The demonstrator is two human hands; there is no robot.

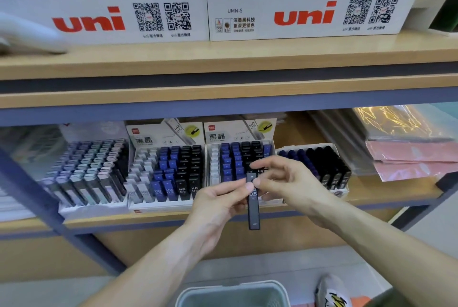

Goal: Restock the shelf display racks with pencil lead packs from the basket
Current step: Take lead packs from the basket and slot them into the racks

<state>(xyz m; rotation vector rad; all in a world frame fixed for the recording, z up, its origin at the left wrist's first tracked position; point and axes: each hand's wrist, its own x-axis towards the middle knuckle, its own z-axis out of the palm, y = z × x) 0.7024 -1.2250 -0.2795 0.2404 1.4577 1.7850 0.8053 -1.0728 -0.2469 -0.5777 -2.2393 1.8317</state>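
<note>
Head view: slim black plastic lead pack (253, 203) upright, pinched near its top by left hand (218, 199) and right hand (285, 182); white cardboard display rack (239, 133) directly behind.

The shelf board (223, 58) looks like pale matt wood laminate with a grey-blue painted metal frame (173, 113). The display racks (168, 133) are printed white cardboard. The pencil lead pack (253, 210) is smooth dark plastic. The wrapped sheets (396, 123) are glossy, crinkled film. The basket (233, 293) looks like matt grey plastic.
</note>
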